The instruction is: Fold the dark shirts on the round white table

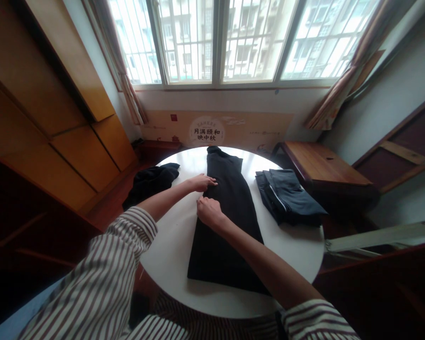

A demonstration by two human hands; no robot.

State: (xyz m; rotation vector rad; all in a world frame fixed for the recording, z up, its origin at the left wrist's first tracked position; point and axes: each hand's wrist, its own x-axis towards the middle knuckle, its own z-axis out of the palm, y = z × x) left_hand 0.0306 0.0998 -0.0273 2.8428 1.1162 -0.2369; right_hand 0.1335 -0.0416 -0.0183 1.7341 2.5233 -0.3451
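Note:
A pair of black trousers (230, 226), seemingly folded lengthwise, lies flat on the round white table (170, 264). Its narrow end points to the window and its wide hem faces me. My left hand (205, 182) rests on the far part of the left edge, fingers stretched out over the cloth. Closer to me, my right hand (210, 212) is closed at the same edge, its curled fingers pinching the fabric. My right forearm crosses over the trousers and hides part of them.
Folded dark clothes (286, 196) are stacked at the table's right side. A crumpled black garment (154, 182) hangs over the left rim. Beyond stand a wooden side table (322, 163) and wooden cabinets (67, 132), with a barred window (191, 42) behind.

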